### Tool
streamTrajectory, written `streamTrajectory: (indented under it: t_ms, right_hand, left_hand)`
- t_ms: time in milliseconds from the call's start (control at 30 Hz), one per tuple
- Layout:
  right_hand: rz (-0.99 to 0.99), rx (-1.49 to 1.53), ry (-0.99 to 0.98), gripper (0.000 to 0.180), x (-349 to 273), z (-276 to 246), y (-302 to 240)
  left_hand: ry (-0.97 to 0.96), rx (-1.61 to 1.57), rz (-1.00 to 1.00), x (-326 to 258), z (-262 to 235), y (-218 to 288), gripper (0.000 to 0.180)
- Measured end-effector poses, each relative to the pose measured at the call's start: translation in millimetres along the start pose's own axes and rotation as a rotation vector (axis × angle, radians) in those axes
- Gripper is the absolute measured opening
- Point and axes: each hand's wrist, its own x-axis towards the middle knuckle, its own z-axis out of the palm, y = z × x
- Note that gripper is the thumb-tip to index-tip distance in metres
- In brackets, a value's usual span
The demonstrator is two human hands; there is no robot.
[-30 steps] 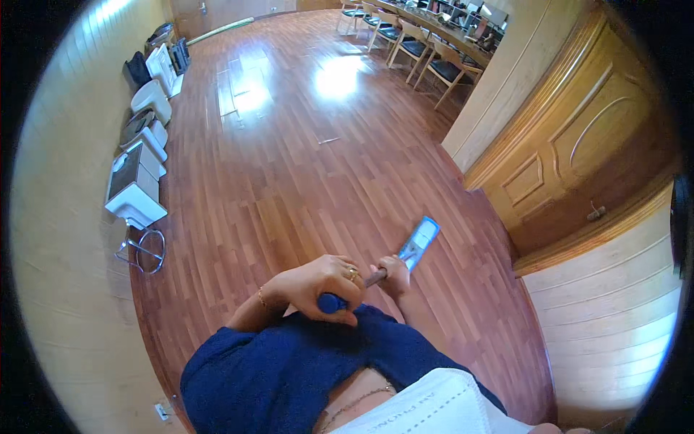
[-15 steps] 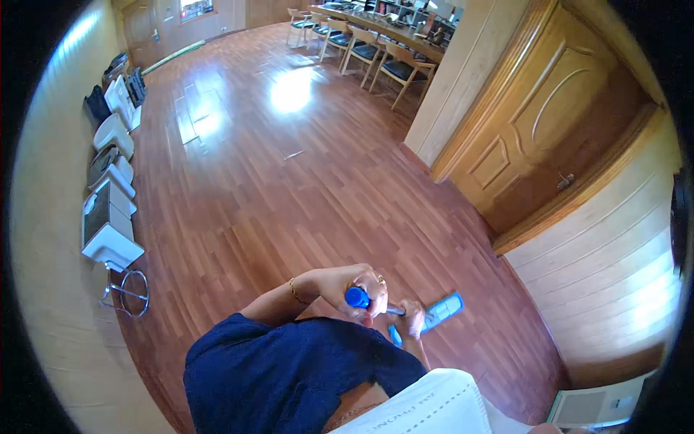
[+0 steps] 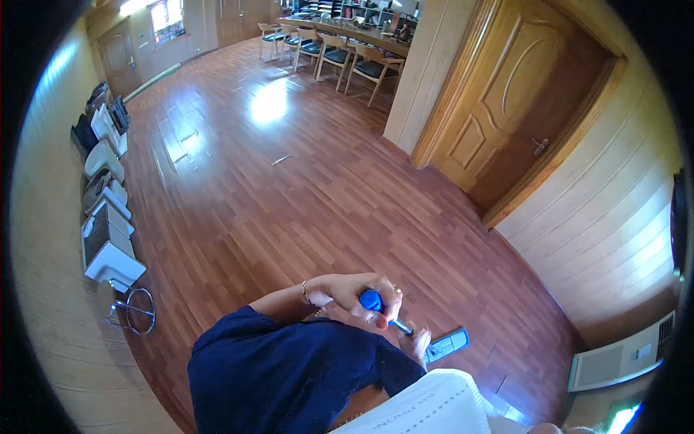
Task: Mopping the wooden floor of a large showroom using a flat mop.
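Note:
A flat mop's thin handle stands steeply in front of me, its top capped with a blue grip (image 3: 371,299). My left hand (image 3: 369,295), with a bracelet and a ring, is closed around that top end. Lower on the shaft, my right hand (image 3: 415,341) is wrapped around the handle. Just beyond the right hand lies the blue mop head (image 3: 447,345) on the brown wood-plank floor (image 3: 311,195); its near end is hidden behind that hand.
Chairs (image 3: 365,66) line a long counter (image 3: 340,30) at the far right. A closed wooden door (image 3: 517,94) is on the right wall, with a white floor-standing unit (image 3: 614,362) nearer. White furniture (image 3: 116,253) and a round-based metal stool (image 3: 130,311) stand along the left wall.
My view has shifted, bringing more of the far wall and the white unit into sight. Both hands and the mop head sit slightly lower and farther right in the picture. Both grips stay closed.

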Motion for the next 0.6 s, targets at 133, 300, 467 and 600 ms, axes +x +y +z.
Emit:
streamTrajectory:
  t_ms: [133, 300, 467, 600]
  right_hand:
    - [-0.022, 0.166, -0.105, 0.018, -24, -16, -15]
    - [-0.133, 0.525, -0.087, 0.015, -23, -38, -68]
    - [-0.164, 0.599, -0.208, 0.031, -23, -42, -94]
    - [-0.294, 0.584, 0.033, 0.033, -64, -171, -24]
  left_hand:
    - [0.028, 0.058, -0.003, 1, 45, 42, 0.014]
    - [-0.041, 0.142, 0.184, 8, 75, 93, 0.027]
    - [-0.200, 0.263, 0.324, 34, 105, 136, 0.028]
    - [-0.309, 0.381, 0.343, 44, 116, 143, 0.031]
